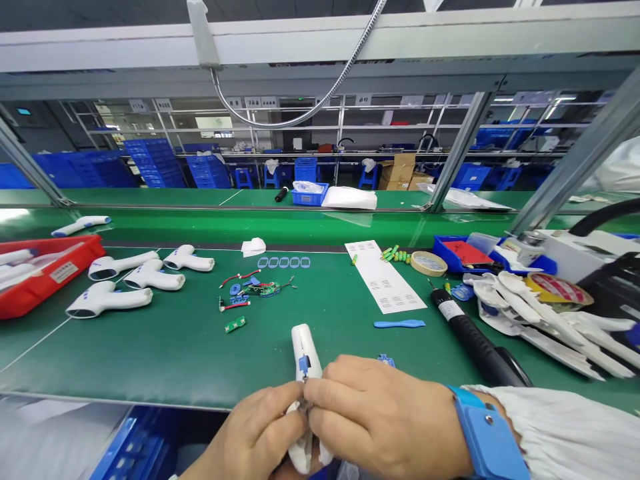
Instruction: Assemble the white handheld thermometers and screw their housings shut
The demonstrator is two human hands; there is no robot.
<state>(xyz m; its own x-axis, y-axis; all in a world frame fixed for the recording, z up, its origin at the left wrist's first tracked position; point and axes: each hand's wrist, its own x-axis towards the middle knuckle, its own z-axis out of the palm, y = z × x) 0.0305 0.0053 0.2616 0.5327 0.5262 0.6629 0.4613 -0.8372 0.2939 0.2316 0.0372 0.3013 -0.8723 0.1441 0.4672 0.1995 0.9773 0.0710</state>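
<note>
A white plastic device housing [304, 343] with a blue piece [305, 364] near its middle is held at the table's front edge. My left hand [265, 427] is closed round its left side, the thumb near the blue piece. My right hand [370, 410] grips the other side, its fingertips meeting the left thumb over the housing. What the fingertips pinch there is hidden. A blue wrist strap [487, 433] circles my right wrist. Just beyond the right hand lies a small blue part [386, 360], partly covered. A blue pry tool [399, 324] rests further off.
Several white gun-shaped housings [107, 299] lie left, beside a red bin [55, 273]. Circuit boards with wires [265, 289] and blue rings [283, 263] sit mid-table. To the right are a printed sheet [387, 280], tape roll [429, 263], black electric screwdriver [475, 340] and white shells [545, 327].
</note>
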